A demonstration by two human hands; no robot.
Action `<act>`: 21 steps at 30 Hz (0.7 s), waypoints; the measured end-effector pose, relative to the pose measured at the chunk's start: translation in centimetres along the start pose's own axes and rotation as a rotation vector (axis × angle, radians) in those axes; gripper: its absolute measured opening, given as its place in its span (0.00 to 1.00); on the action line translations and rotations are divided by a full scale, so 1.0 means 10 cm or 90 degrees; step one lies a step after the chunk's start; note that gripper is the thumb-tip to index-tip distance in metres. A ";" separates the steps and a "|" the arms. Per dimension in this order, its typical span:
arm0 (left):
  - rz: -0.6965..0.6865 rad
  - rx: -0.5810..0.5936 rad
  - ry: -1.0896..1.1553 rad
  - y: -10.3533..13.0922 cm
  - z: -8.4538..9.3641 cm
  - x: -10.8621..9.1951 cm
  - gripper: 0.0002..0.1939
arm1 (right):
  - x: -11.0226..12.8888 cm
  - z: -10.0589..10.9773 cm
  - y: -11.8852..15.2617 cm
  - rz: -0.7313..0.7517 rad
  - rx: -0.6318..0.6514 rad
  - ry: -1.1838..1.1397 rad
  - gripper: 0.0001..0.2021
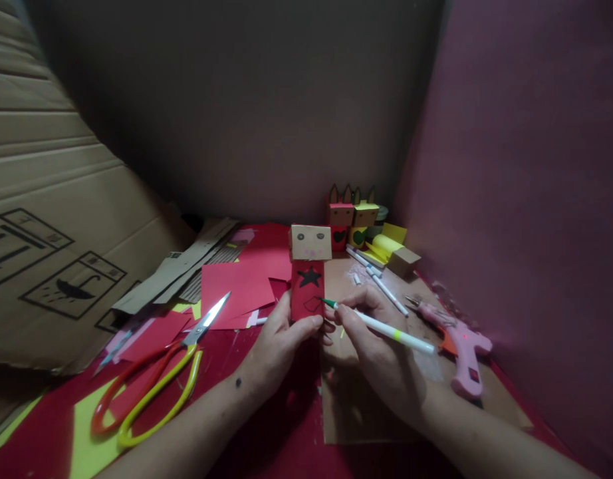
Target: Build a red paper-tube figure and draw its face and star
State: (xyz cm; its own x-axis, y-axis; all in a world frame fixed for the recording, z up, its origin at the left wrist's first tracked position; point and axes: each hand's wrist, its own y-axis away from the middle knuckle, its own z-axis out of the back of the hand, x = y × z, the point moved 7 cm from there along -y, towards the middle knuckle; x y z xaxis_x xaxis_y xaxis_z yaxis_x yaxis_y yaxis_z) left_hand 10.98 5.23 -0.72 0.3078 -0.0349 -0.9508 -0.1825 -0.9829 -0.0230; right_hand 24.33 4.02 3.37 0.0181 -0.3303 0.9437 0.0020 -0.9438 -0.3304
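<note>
A small box figure [300,291] has a red body and a pale cardboard head with two eyes and pink marks. On its body are a dark star [309,276] and, lower down, a thin outlined shape. My left hand [281,339] is closed round the lower part of the figure and holds it upright. My right hand [371,332] grips a white marker [386,327] whose green tip touches the body beside the outline. Some fingertips of my right hand lie near the figure's right side.
Scissors [191,339] with red and yellow handles lie left of my left hand, by red paper [231,289]. Two eared box figures [340,216] stand behind. At the right are loose markers [389,293] and a pink glue gun [466,346]. Cardboard [47,233] rises at the left.
</note>
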 end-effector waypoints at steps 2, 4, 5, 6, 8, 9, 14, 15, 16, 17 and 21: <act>-0.006 0.006 -0.001 0.00 0.00 0.01 0.11 | 0.00 0.01 -0.01 0.010 -0.005 0.009 0.05; -0.008 0.009 -0.008 0.00 0.01 0.01 0.11 | 0.00 0.01 -0.01 0.019 -0.010 0.018 0.04; -0.007 0.008 -0.011 0.00 0.02 0.02 0.12 | 0.00 0.01 -0.01 0.022 -0.011 0.020 0.04; -0.005 0.006 -0.014 0.00 0.02 0.02 0.12 | 0.00 0.01 -0.01 0.023 -0.011 0.017 0.05; 0.000 0.003 -0.013 0.00 0.02 0.02 0.12 | 0.01 0.00 -0.01 0.019 -0.008 0.008 0.05; 0.002 0.000 -0.009 0.00 0.01 0.01 0.12 | 0.01 0.00 -0.01 0.015 -0.007 0.005 0.05; 0.008 -0.018 0.005 0.01 0.00 -0.01 0.14 | 0.01 0.01 0.00 0.005 -0.009 0.002 0.05; 0.009 -0.018 0.004 0.01 0.00 -0.01 0.14 | 0.00 0.01 0.01 0.007 -0.008 0.001 0.05; 0.011 -0.017 0.004 0.01 0.01 0.00 0.14 | 0.00 0.01 0.01 0.010 -0.007 0.001 0.05; 0.011 -0.013 0.005 0.00 0.01 0.01 0.14 | -0.01 0.01 0.01 0.013 -0.004 0.005 0.04; 0.022 0.007 0.008 0.00 0.03 0.04 0.14 | -0.02 0.00 0.02 0.024 0.007 0.028 0.04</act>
State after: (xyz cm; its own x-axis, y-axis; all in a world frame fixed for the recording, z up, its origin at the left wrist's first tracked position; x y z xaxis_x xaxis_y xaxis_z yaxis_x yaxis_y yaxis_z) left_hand 10.86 5.25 -1.22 0.3123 -0.0704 -0.9474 -0.2027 -0.9792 0.0060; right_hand 24.32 3.95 3.08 -0.0248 -0.3655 0.9305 0.0135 -0.9308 -0.3652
